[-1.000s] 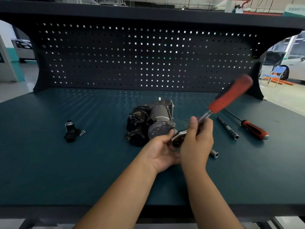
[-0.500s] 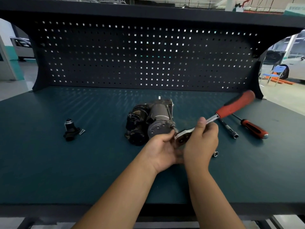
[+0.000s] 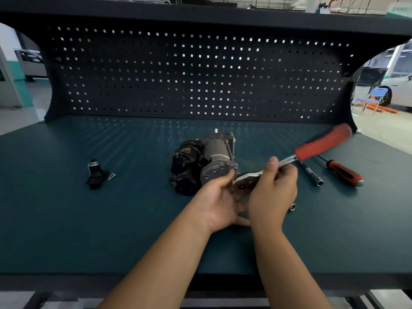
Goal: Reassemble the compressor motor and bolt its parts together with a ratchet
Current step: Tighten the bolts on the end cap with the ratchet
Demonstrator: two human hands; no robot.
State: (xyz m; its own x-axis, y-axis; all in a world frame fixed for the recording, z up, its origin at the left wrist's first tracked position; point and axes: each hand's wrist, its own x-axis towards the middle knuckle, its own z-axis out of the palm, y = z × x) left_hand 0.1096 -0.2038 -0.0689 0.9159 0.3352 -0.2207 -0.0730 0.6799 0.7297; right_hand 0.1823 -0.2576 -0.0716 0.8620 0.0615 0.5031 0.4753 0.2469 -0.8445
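Note:
The compressor motor [image 3: 207, 161], black and grey, lies on the green bench top in the middle. A ratchet [image 3: 312, 148] with a red handle has its steel head [image 3: 246, 181] at the motor's near right corner. My right hand [image 3: 272, 195] grips the ratchet's steel shaft close to the head, thumb up. My left hand [image 3: 218, 201] curls round the ratchet head from the left, fingertips at the motor's end cap. What the head sits on is hidden by my fingers.
A black fitting [image 3: 95, 175] with a small screw [image 3: 111, 176] lies at the left. An extension bar [image 3: 311, 173], a red-handled screwdriver [image 3: 343, 172] and a loose socket [image 3: 292, 206] lie at the right. A pegboard wall [image 3: 200, 74] closes the back of the bench [image 3: 66, 219].
The ratchet handle swung down toward the bench and has now come a little back up. Both hands stayed at the ratchet head by the motor.

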